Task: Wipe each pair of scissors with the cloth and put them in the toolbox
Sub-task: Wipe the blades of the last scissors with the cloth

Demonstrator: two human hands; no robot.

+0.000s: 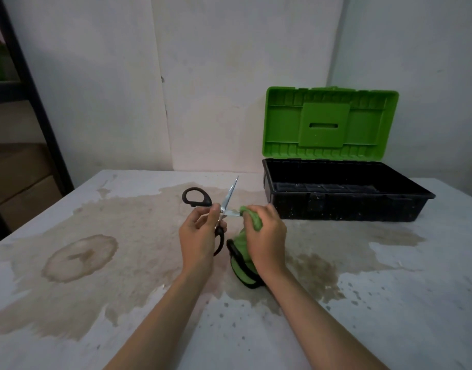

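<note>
Left hand point(200, 236) pinches open scissors point(229, 196) near the pivot, above the stained table point(96, 209). Right hand point(266, 236) grips green cloth point(253, 221) wrapped round one blade, hiding its tip. Toolbox point(349, 206), lid raised, stands behind right, apart.

Stained white table point(82, 263) — pale walls point(96, 76), dark shelving point(29, 76)

No readable text, labels, brands or numbers on toolbox point(344, 193), scissors point(225, 206), cloth point(252, 222)
</note>
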